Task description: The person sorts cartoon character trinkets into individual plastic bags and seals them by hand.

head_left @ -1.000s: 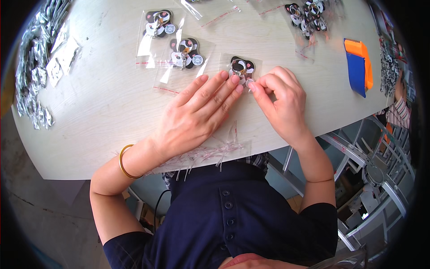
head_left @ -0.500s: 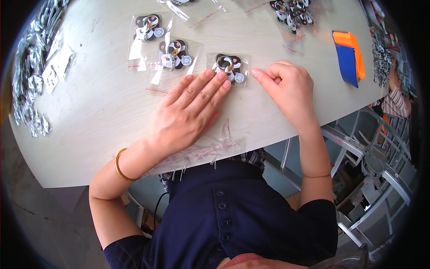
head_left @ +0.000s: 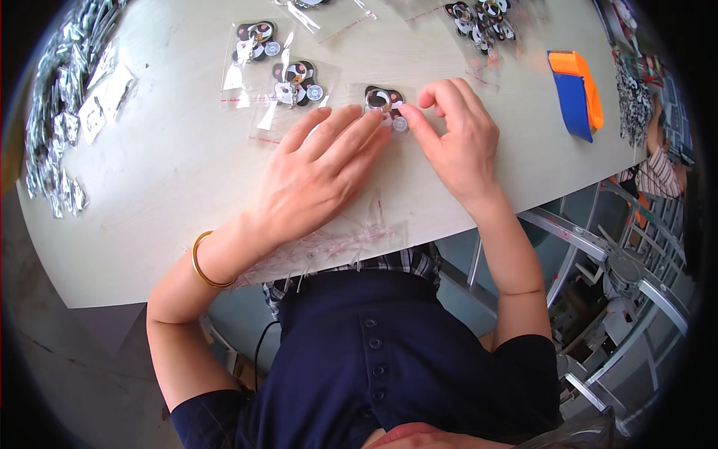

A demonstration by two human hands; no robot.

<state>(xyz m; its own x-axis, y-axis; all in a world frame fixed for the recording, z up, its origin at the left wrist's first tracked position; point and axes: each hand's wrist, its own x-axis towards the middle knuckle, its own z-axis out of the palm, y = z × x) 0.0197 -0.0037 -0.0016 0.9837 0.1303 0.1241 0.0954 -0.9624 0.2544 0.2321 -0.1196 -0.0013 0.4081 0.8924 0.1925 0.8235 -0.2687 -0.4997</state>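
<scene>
A black-and-white panda-shaped keychain (head_left: 384, 97) with a metal ring and a round pale tag lies in a clear plastic bag on the table. My left hand (head_left: 318, 168) is stretched out flat, its fingertips resting on the lower left part of this bag. From the right, my right hand (head_left: 460, 138) reaches its thumb tip to the bag's right side. Its fingers are loosely bent, with a gap between thumb and forefinger. Beyond my left hand lie two more bagged panda keychains, one nearer (head_left: 294, 82) and one farther (head_left: 256, 41).
Several bagged keychains (head_left: 482, 26) are heaped at the far right. A blue and orange tape dispenser (head_left: 576, 96) stands right. Silvery packets (head_left: 52, 135) pile along the left edge. Plastic strips (head_left: 329, 245) lie by the near edge. Metal stool frames (head_left: 598, 247) and another person's striped sleeve (head_left: 658, 176) are right.
My right hand has shifted left and slightly away from me, bringing its thumb to the bag; its fingers have spread from the thumb. My left hand stays flat near the keychain.
</scene>
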